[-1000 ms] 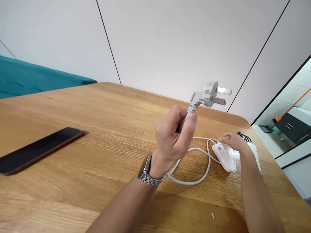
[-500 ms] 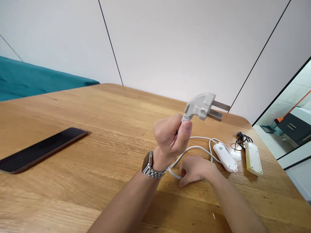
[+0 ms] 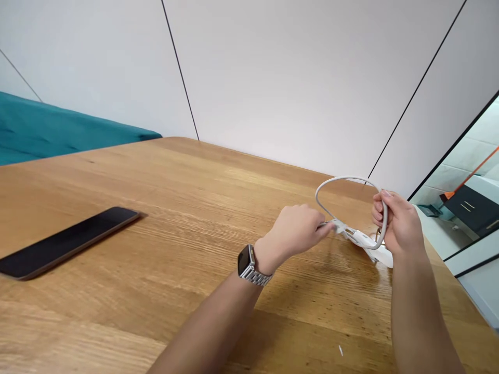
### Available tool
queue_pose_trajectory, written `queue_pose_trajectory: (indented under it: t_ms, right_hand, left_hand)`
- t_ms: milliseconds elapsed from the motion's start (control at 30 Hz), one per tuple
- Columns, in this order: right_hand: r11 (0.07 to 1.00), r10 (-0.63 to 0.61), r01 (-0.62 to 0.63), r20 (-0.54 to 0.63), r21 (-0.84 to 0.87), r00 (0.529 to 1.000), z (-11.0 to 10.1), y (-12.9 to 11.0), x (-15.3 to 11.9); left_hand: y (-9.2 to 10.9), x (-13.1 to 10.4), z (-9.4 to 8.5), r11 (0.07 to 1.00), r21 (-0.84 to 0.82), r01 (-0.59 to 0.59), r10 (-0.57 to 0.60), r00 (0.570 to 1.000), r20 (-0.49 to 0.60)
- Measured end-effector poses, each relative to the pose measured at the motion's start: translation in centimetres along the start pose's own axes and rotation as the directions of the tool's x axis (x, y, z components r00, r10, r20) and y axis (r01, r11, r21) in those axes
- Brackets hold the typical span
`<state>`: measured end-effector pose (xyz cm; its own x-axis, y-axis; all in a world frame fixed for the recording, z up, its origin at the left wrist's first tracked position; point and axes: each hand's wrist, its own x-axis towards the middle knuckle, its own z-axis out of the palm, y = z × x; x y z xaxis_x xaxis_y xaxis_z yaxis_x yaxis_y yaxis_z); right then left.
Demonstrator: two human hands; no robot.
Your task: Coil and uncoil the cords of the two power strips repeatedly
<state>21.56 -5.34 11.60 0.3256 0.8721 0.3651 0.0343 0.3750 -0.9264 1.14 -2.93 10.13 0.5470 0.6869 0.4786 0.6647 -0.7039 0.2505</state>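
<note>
My left hand (image 3: 298, 228), with a watch on the wrist, is closed round the cable end beside the white plug (image 3: 338, 226), which points right and looks blurred. The white cable (image 3: 346, 177) rises in a loop above the table. At its right side my right hand (image 3: 397, 221) grips the cable between thumb and fingers. Between the hands, low over the table, is the white power strip (image 3: 364, 240), partly hidden behind the cable and my right hand.
A dark tablet (image 3: 70, 241) lies on the wooden table (image 3: 175, 187) at the left. A small white scrap (image 3: 340, 350) lies near the front. Behind the table stand a teal sofa (image 3: 70, 127) and a white wall (image 3: 273, 78).
My left hand has lowered the plug toward the power strip. My right hand has moved right and up, lifting the cable into a loop. The second strip with the black cord is now mostly hidden.
</note>
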Motion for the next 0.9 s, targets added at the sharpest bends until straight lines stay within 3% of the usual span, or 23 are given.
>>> queue_pose_trajectory:
  t_ms: [100,200,267,333,433,500,600,700,800,900]
  right_hand:
    - [0.979,-0.072,0.089,0.098,-0.184,0.993,0.9,-0.5,-1.0]
    - [0.908,-0.136,0.232,0.278,-0.348,0.951,2.1,-0.5,-1.8]
    - [0.89,-0.174,0.267,0.268,-0.37,0.948,2.6,-0.3,-1.9]
    - [0.908,-0.166,0.227,0.194,-0.353,0.967,2.7,0.0,-1.7]
    - [0.957,-0.026,0.08,0.19,-0.28,0.981,2.5,0.3,-1.4]
    - [0.98,0.071,-0.024,0.23,-0.199,0.971,2.5,0.4,-1.1]
    - [0.992,0.107,-0.09,0.206,-0.089,0.973,2.5,0.4,-0.9]
    - [0.996,0.04,-0.033,0.086,-0.083,0.996,2.3,0.3,-0.6]
    - [0.979,-0.152,0.131,-0.135,-0.154,0.979,1.6,-0.2,-0.5]
    - [0.923,-0.375,0.315,-0.331,-0.223,0.866,0.5,-1.4,-0.7]
  left_hand:
    - [0.0,0.3,0.4,0.986,-0.067,0.15,-0.151,0.988,-0.012]
    - [0.0,0.4,0.0,0.917,-0.393,0.066,-0.086,0.996,-0.035]
    - [0.1,0.3,-0.4,0.802,-0.598,-0.001,0.0,1.0,0.0]
    - [0.2,0.1,-0.8,0.701,-0.713,-0.013,0.058,0.998,0.038]
    - [0.2,0.0,-0.8,0.636,-0.77,-0.052,0.115,0.993,0.028]
    - [0.2,0.0,-0.6,0.641,-0.764,-0.077,0.146,0.989,0.022]
    - [0.3,0.0,-0.4,0.697,-0.715,-0.058,0.15,0.986,0.067]
    - [0.6,-0.1,-0.4,0.846,-0.534,0.01,0.009,0.999,0.034]
    - [0.7,-0.2,-0.7,0.953,-0.284,0.101,-0.156,0.971,-0.181]
    - [0.4,-0.3,-1.0,0.979,-0.196,0.059,-0.136,0.904,-0.405]
